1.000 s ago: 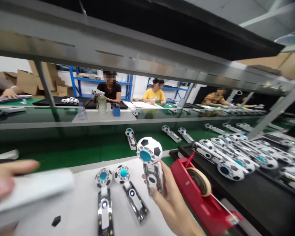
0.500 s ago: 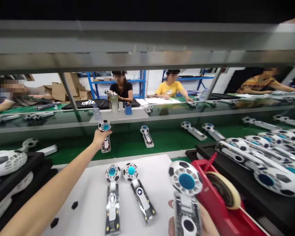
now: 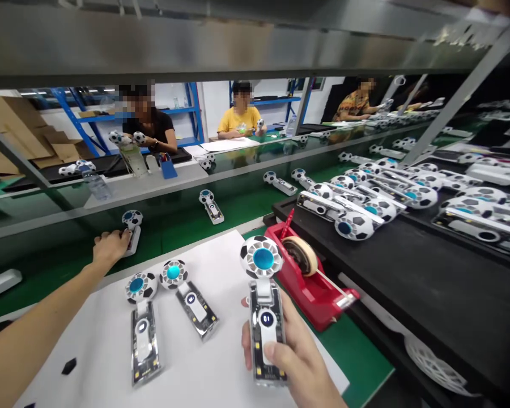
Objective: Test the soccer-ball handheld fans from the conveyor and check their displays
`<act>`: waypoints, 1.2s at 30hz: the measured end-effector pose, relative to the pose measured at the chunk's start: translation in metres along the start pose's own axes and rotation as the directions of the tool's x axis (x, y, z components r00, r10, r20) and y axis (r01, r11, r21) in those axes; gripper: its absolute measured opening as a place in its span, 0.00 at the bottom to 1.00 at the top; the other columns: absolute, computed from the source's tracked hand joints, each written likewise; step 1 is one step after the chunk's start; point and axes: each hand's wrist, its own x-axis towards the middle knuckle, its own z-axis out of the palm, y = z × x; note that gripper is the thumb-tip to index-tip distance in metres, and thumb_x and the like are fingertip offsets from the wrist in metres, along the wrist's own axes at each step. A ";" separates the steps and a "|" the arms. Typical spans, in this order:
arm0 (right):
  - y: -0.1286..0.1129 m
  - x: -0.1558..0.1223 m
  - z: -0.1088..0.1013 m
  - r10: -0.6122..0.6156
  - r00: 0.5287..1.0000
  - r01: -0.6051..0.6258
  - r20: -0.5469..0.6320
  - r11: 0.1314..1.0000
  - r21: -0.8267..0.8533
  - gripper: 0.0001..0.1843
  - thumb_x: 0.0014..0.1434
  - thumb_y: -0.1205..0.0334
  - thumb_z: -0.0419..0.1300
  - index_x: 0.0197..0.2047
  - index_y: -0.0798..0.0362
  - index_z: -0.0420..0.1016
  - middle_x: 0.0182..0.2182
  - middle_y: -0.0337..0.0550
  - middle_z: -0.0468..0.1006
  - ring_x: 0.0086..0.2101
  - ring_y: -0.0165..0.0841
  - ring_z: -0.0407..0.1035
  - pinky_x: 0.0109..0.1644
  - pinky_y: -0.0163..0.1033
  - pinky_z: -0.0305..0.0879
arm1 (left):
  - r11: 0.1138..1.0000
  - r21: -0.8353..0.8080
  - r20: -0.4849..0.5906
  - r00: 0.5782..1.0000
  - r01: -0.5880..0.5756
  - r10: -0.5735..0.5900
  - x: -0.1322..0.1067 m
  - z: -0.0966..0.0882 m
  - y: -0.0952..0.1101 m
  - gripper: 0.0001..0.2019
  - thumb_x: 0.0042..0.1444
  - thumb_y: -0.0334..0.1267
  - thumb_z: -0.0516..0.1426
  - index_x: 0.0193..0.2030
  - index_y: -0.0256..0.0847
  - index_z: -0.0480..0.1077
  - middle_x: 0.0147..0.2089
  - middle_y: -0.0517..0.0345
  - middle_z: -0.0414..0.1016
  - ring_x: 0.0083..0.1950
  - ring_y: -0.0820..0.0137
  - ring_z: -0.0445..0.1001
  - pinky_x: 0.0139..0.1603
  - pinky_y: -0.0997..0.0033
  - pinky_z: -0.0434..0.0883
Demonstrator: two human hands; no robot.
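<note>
Hands touch football-headed gadgets, the right gripping glossy clear casing.

Bright and fairly even across the white paper at lower left and centre, with faint, soft shadows beside the devices. Falls to near black toward the right edge. Shines in smeared, blurry reflections off the overhead metal beam. Stretches, wide-angle fashion, toward the corners. Fairly sharp around the hands, softer in the background, pixelated over the faces of co-workers.
</note>
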 end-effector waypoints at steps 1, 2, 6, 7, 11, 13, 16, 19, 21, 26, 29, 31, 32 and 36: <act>-0.002 -0.001 0.001 -0.001 1.000 0.001 0.006 1.000 0.012 0.39 0.59 0.46 0.64 0.67 0.47 0.52 0.37 0.47 0.78 0.32 0.36 0.71 0.35 0.41 0.64 | 0.999 0.037 -0.037 0.999 0.018 -0.016 -0.004 0.000 0.005 0.15 0.61 0.49 0.58 0.41 0.36 0.70 0.46 0.51 0.69 0.60 0.53 0.63 0.63 0.41 0.57; -0.003 -0.002 0.001 -0.003 1.000 0.003 0.008 1.000 0.023 0.38 0.59 0.46 0.64 0.66 0.47 0.54 0.38 0.47 0.78 0.32 0.36 0.71 0.35 0.41 0.64 | 0.997 0.070 -0.069 0.997 0.032 -0.027 -0.007 0.002 0.011 0.15 0.60 0.49 0.59 0.39 0.37 0.70 0.43 0.52 0.67 0.61 0.50 0.62 0.64 0.37 0.53; -0.007 -0.005 -0.003 -0.012 1.000 0.013 -0.004 0.998 0.064 0.43 0.57 0.48 0.66 0.67 0.45 0.50 0.41 0.47 0.77 0.33 0.36 0.72 0.37 0.41 0.65 | 0.993 0.119 -0.126 0.992 0.027 -0.012 -0.016 0.011 0.040 0.14 0.53 0.48 0.62 0.34 0.39 0.68 0.33 0.56 0.59 0.63 0.37 0.56 0.62 0.30 0.49; -0.008 -0.006 -0.004 -0.015 1.000 0.015 0.000 0.997 0.074 0.45 0.56 0.48 0.67 0.68 0.45 0.48 0.42 0.47 0.77 0.33 0.36 0.72 0.37 0.41 0.65 | 0.992 0.122 -0.134 0.991 0.021 -0.004 -0.018 0.013 0.048 0.14 0.51 0.48 0.62 0.34 0.39 0.68 0.33 0.56 0.59 0.62 0.35 0.56 0.61 0.30 0.49; -0.009 -0.007 -0.007 -0.057 0.998 0.057 0.004 0.993 0.104 0.46 0.54 0.53 0.69 0.69 0.45 0.48 0.42 0.46 0.75 0.33 0.34 0.70 0.36 0.40 0.65 | 0.988 0.148 -0.124 0.991 -0.032 0.051 -0.030 0.016 0.087 0.15 0.52 0.48 0.61 0.39 0.39 0.70 0.40 0.50 0.62 0.64 0.34 0.54 0.63 0.30 0.49; -0.011 -0.006 -0.007 -0.063 0.998 0.063 -0.004 0.992 0.107 0.45 0.55 0.55 0.68 0.68 0.44 0.49 0.41 0.45 0.76 0.32 0.34 0.71 0.36 0.40 0.65 | 0.983 0.167 -0.093 0.991 -0.078 0.094 -0.039 0.016 0.112 0.16 0.55 0.47 0.59 0.44 0.38 0.72 0.48 0.45 0.64 0.65 0.33 0.52 0.64 0.31 0.50; -0.016 -0.003 -0.001 -0.072 0.997 0.068 0.035 0.993 0.101 0.42 0.56 0.56 0.67 0.68 0.44 0.50 0.43 0.46 0.76 0.34 0.36 0.73 0.37 0.41 0.67 | 0.972 0.166 -0.014 0.985 -0.168 0.173 -0.062 0.017 0.156 0.17 0.58 0.46 0.57 0.50 0.41 0.74 0.56 0.42 0.64 0.65 0.40 0.56 0.60 0.42 0.61; -0.022 0.002 0.009 -0.091 0.992 0.083 0.082 0.991 0.102 0.42 0.58 0.57 0.66 0.69 0.44 0.48 0.43 0.46 0.76 0.35 0.36 0.72 0.38 0.41 0.68 | 0.960 0.056 0.147 0.953 -0.274 0.263 -0.097 0.021 0.198 0.17 0.60 0.50 0.56 0.52 0.47 0.74 0.57 0.50 0.68 0.58 0.52 0.67 0.56 0.55 0.67; -0.025 0.004 0.016 -0.095 0.989 0.082 0.113 0.990 0.115 0.43 0.58 0.57 0.66 0.69 0.44 0.46 0.43 0.46 0.76 0.34 0.35 0.72 0.37 0.41 0.67 | 0.962 -0.110 0.289 0.918 -0.251 0.273 -0.122 0.025 0.221 0.18 0.62 0.53 0.55 0.53 0.47 0.72 0.57 0.51 0.70 0.57 0.56 0.69 0.55 0.58 0.67; -0.026 0.005 0.030 -0.099 0.982 0.081 0.160 0.990 0.115 0.40 0.60 0.56 0.64 0.69 0.45 0.48 0.40 0.44 0.77 0.33 0.35 0.72 0.36 0.39 0.66 | 0.913 -0.408 0.534 0.807 -0.017 0.253 -0.161 0.029 0.248 0.19 0.65 0.52 0.52 0.55 0.46 0.72 0.56 0.51 0.74 0.55 0.58 0.72 0.53 0.60 0.68; -0.024 0.006 0.036 -0.104 0.977 0.086 0.188 0.991 0.101 0.38 0.60 0.59 0.63 0.68 0.45 0.49 0.40 0.44 0.77 0.33 0.34 0.72 0.35 0.39 0.67 | 0.852 -0.507 0.632 0.728 0.128 0.267 -0.169 0.027 0.255 0.19 0.66 0.51 0.52 0.57 0.43 0.68 0.51 0.51 0.75 0.37 0.66 0.76 0.40 0.63 0.73; -0.023 0.007 0.039 -0.096 0.969 0.076 0.226 0.992 0.097 0.37 0.61 0.60 0.62 0.68 0.46 0.48 0.40 0.45 0.76 0.34 0.34 0.72 0.36 0.39 0.67 | 0.827 -0.526 0.672 0.694 0.200 0.259 -0.171 0.025 0.258 0.20 0.66 0.52 0.52 0.57 0.41 0.65 0.46 0.53 0.75 0.28 0.70 0.74 0.30 0.67 0.73; -0.023 0.007 0.041 -0.092 0.967 0.071 0.238 0.993 0.095 0.38 0.61 0.61 0.61 0.69 0.46 0.47 0.40 0.45 0.76 0.34 0.34 0.72 0.36 0.39 0.68 | 0.823 -0.526 0.678 0.691 0.215 0.252 -0.172 0.025 0.258 0.19 0.66 0.52 0.53 0.56 0.41 0.65 0.43 0.55 0.75 0.27 0.71 0.73 0.27 0.69 0.72; -0.023 0.007 0.047 -0.085 0.966 0.061 0.244 0.993 0.104 0.40 0.60 0.64 0.61 0.70 0.44 0.44 0.43 0.45 0.76 0.38 0.35 0.73 0.37 0.38 0.69 | 0.846 -0.475 0.692 0.696 0.243 0.189 -0.175 0.026 0.259 0.17 0.64 0.52 0.55 0.49 0.41 0.64 0.31 0.60 0.74 0.22 0.73 0.70 0.22 0.74 0.67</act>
